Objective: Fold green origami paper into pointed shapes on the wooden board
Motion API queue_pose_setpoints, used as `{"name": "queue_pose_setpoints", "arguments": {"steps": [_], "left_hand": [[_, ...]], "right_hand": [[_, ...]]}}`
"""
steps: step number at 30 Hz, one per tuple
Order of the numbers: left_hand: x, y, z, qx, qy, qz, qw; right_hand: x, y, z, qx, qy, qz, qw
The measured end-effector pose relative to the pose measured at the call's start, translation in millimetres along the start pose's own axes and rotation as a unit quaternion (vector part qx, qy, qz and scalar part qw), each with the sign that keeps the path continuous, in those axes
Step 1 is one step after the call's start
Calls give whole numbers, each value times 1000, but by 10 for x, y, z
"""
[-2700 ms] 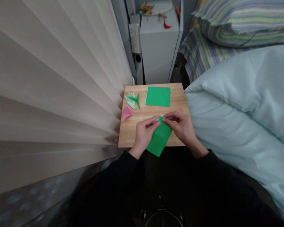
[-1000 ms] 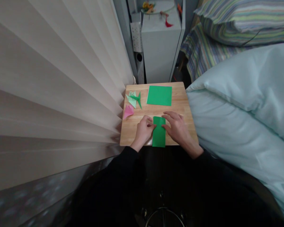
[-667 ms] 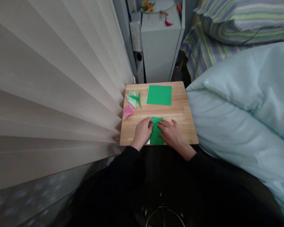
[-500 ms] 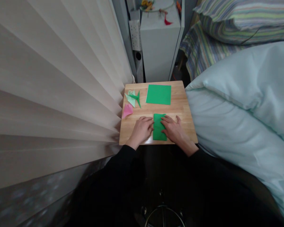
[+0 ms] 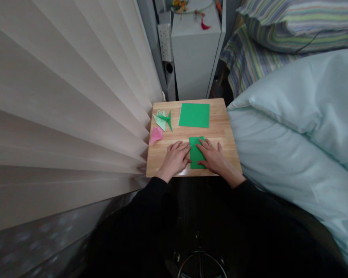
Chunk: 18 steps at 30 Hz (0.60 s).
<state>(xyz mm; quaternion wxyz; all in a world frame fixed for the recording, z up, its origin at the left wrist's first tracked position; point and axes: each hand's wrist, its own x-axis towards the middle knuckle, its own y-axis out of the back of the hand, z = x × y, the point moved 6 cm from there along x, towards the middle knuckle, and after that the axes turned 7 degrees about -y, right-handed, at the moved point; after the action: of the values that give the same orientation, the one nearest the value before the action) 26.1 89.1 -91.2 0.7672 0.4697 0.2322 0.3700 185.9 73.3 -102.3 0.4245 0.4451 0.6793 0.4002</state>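
Near the front edge of the wooden table (image 5: 220,129), both hands lie flat with fingers spread. The left hand (image 5: 175,159) rests just left of a folded green paper (image 5: 196,151), its fingertips touching the paper's left edge. The right hand (image 5: 215,159) presses on the paper's right side, covering part of it. Farther back lies a flat green sheet (image 5: 194,115). Far left sit small folded green shapes (image 5: 163,119) and a pink one (image 5: 156,134).
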Motion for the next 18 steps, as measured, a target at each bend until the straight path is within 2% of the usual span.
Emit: {"name": "queue_pose_setpoints", "arguments": {"steps": [7,18], "left_hand": [[0,-3,16,-6,3,12,1000],[-4,-14,-2,-5,-4,22,1000]], "right_hand": [[3,-92,38,-10,-9,-3,1000],[-34,-111,-66,-47,-9,6,999]]}}
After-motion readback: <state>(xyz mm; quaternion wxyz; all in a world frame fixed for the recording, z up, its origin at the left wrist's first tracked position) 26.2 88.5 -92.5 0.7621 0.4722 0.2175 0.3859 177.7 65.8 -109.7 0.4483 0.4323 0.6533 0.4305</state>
